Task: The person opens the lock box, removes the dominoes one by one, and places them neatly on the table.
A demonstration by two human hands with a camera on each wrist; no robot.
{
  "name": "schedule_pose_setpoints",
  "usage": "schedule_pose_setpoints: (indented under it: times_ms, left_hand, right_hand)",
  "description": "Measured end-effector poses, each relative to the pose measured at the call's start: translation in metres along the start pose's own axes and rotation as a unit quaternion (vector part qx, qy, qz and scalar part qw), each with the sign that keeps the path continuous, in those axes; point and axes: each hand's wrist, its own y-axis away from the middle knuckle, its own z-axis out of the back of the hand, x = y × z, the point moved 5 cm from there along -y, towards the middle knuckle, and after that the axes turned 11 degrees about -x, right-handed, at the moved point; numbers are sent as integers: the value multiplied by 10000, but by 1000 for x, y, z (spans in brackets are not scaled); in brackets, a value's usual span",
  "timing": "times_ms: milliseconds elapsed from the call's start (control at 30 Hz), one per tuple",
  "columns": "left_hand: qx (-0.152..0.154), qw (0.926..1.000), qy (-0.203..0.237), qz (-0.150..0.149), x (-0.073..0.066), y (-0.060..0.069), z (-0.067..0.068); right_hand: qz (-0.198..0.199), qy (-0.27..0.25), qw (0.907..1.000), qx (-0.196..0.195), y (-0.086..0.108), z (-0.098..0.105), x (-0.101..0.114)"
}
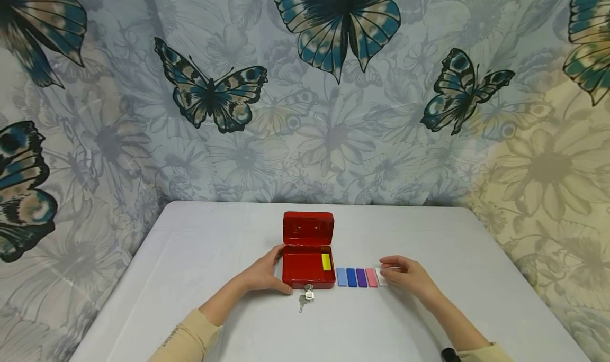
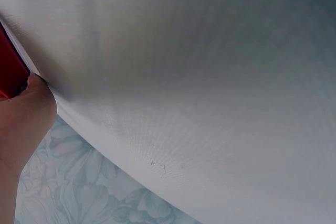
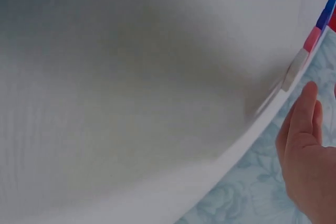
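A red metal cash box (image 1: 308,267) lies with its lid (image 1: 308,227) raised; a yellow block (image 1: 326,262) is inside at the right. My left hand (image 1: 263,272) holds the box's left side, thumb at the front corner and fingers toward the back. To the right of the box lie flat blocks in a row: light blue (image 1: 341,277), dark blue (image 1: 351,278), purple (image 1: 361,278), pink (image 1: 371,278) and white (image 1: 380,277). Over the white end hovers my right hand (image 1: 409,278), partly covering it; in the right wrist view its fingers are apart from the white block (image 3: 295,70).
A small silver padlock (image 1: 309,293) hangs at the box's front, with keys (image 1: 302,301) beside it on the white tablecloth (image 1: 267,335). Behind the table hangs a butterfly-patterned cloth (image 1: 333,139). A dark round object (image 1: 450,355) shows at the right sleeve.
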Motion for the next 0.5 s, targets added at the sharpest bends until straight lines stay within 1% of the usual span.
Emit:
schedule_pose_setpoints:
  times_ms: [100,200,367,500]
  left_hand:
    - [-3,10000,-2,10,-1,0,0]
    - [-7,10000,15,45,0,0,-1]
    - [0,9999,-12,159,1,0,-1]
    - [12,9999,-11,132,1,0,0]
  right_hand:
    - [-194,-483,9985,154,0,-4,0]
    - [-397,-812,9956,237,0,-6,1]
    - [-527,-1054,9927,256,1,-10,8]
    - [-528,-1221,9907,272,0,-15,13]
